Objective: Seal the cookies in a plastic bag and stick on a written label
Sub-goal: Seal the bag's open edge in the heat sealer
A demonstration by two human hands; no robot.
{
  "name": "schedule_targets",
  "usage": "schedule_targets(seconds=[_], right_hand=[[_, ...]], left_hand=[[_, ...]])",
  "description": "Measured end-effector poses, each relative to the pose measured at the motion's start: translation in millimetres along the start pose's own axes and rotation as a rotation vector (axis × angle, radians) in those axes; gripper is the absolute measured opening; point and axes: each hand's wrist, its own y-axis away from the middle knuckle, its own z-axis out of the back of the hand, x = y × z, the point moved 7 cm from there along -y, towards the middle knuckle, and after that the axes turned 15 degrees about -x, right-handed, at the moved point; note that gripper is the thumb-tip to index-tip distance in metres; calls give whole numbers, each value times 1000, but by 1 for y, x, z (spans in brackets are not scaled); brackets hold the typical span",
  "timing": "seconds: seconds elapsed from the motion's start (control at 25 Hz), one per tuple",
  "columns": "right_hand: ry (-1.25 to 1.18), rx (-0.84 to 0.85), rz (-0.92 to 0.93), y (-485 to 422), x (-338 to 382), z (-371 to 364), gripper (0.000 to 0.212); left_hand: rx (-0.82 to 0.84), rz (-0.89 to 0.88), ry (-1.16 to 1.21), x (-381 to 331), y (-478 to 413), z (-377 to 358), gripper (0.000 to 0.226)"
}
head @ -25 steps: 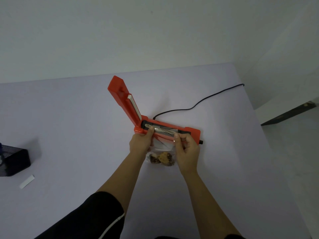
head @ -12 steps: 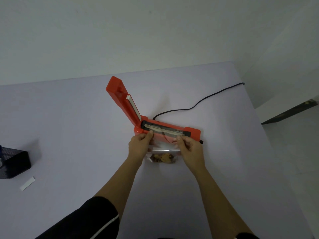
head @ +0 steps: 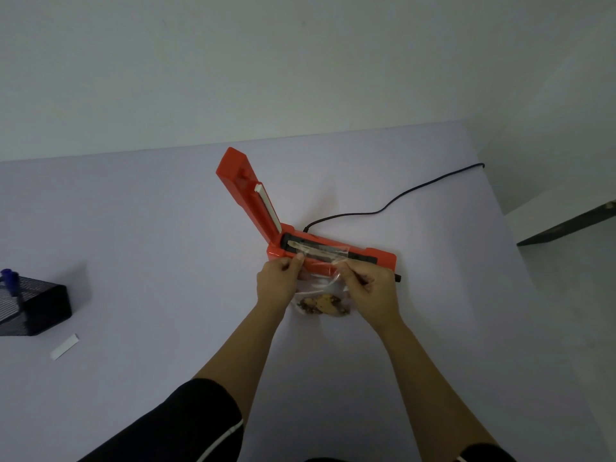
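An orange heat sealer sits mid-table with its lid raised upright. A clear plastic bag with brown cookies at its bottom lies in front of it, its open top laid across the black sealing strip. My left hand pinches the bag's left top corner. My right hand pinches the right top corner, and the bag's edge there looks lifted and curled. A white label strip lies far left on the table.
A black mesh holder with a blue pen stands at the left edge. The sealer's black cord runs back right to the table's corner. The table's right edge drops to the floor.
Both hands keep hold of the bag's top on the sealing strip. The right corner has come up from flat, and my right hand has shifted slightly. The sealer's lid stays up.
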Motion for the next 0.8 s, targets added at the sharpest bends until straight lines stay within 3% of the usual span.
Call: schedule_targets(seconds=[0.28, 0.8], right_hand=[[27, 1, 92, 6, 5, -4, 18], [136, 1, 276, 11, 17, -8, 18]], left_hand=[[-15, -16, -36, 6, -4, -2, 34], [1, 52, 51, 6, 0, -3, 30]])
